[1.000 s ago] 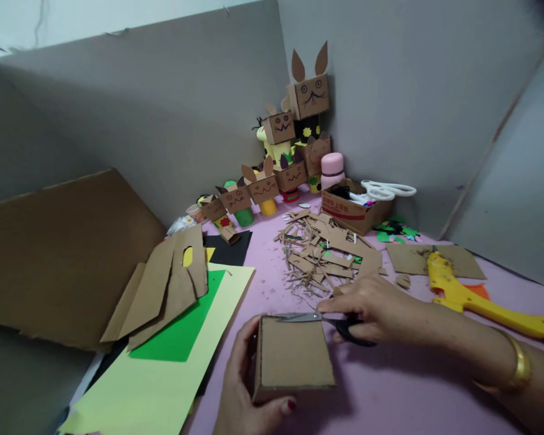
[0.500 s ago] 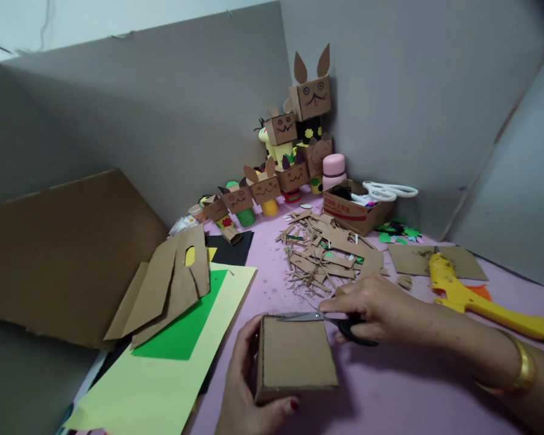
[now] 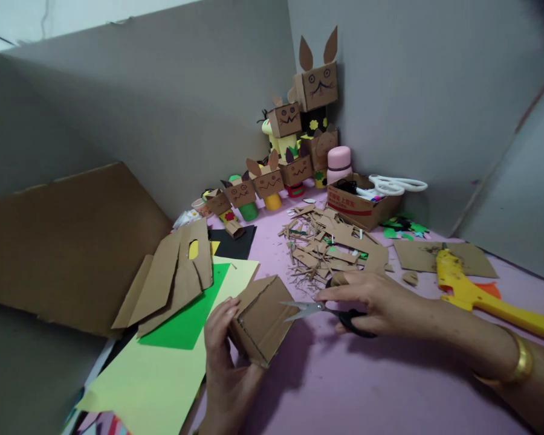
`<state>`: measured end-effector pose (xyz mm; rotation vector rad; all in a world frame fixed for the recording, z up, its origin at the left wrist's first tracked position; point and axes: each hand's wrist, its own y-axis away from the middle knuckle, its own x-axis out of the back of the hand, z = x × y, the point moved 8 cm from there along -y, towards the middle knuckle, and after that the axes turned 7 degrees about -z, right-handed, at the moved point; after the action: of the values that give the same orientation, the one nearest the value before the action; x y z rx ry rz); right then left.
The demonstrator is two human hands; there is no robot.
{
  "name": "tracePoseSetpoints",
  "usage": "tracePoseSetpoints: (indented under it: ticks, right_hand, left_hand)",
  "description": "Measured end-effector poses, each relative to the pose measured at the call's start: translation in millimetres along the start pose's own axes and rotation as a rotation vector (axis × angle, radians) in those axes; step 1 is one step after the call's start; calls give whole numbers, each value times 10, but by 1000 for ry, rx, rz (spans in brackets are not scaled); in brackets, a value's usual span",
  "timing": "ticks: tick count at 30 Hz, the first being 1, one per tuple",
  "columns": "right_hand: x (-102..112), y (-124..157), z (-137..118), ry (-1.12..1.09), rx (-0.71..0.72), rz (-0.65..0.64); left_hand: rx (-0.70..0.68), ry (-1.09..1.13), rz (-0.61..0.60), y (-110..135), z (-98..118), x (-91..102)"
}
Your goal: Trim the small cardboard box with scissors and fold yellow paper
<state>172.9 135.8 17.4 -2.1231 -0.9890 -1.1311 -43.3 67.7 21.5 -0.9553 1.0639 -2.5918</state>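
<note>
My left hand (image 3: 229, 356) grips a small cardboard box (image 3: 265, 317) from its left side, holding it tilted above the pink table (image 3: 344, 386). In my right hand (image 3: 367, 302) is a pair of scissors (image 3: 317, 307) with dark handles, its blades parted. The blade tips point left and lie over or just in front of the box's right edge; I cannot tell whether they touch it. Beyond my right hand lies a heap of cardboard scraps (image 3: 340, 238).
Yellow glue gun (image 3: 462, 284) on a cardboard piece at right. An open box (image 3: 362, 202) holds white scissors, beside a pink bottle (image 3: 339, 163). Cardboard animal figures (image 3: 267, 181) stand at the back. Green paper (image 3: 185, 320) and cardboard sheets (image 3: 163, 284) lie left.
The cardboard box has been turned and tilted in my left hand, now showing another side. The scissors have opened and come away from its top edge. The view has shifted slightly.
</note>
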Motion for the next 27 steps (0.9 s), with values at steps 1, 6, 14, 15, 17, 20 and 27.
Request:
tracePoseSetpoints:
  ticks: [1, 6, 14, 15, 17, 20, 27]
  right_hand:
    - [-18, -5, 9, 17, 4, -13]
    - [-115, -18, 60, 95, 55, -25]
    - [-222, 0, -98, 66, 193, 31]
    - [-214, 4, -113, 66, 197, 42]
    - [-176, 13, -117, 69, 189, 72]
    - [-123, 22, -78, 64, 146, 71]
    - [-62, 54, -60, 43, 82, -43]
  left_hand:
    - [-43, -30, 21, -3, 9, 28]
    - [-147, -140, 80, -8, 43, 110]
    - [235, 127, 37, 47, -89, -50]
    - [323, 185, 18, 70, -136, -92]
    - [444, 276, -40, 96, -189, -174]
    - [541, 332, -100, 86, -223, -221]
    - [631, 345, -93, 65, -220, -198]
